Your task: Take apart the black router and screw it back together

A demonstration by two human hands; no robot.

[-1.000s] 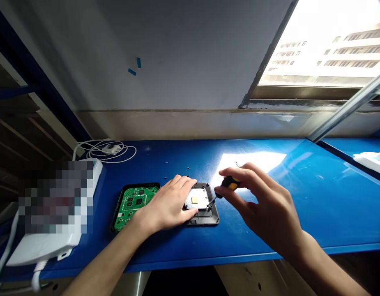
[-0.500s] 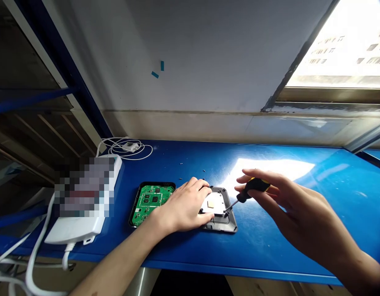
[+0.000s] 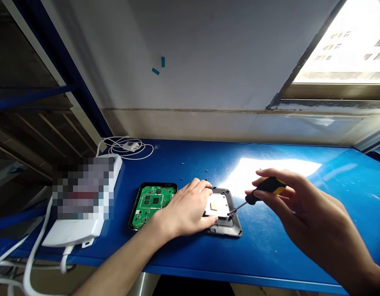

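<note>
While the left hand [image 3: 185,209] presses flat on a dark plastic case [image 3: 226,224], the right hand [image 3: 296,201] grips a black-and-yellow screwdriver [image 3: 263,189], tip at the square metal plate [image 3: 217,204]. Step judged: working a corner screw; next needs steady downward turning. Beyond: green circuit board [image 3: 151,201], glossy blue bench [image 3: 300,242], coiled white cable [image 3: 125,147].

No text, label or number is legible on the green circuit board [image 3: 151,202] or elsewhere.
</note>
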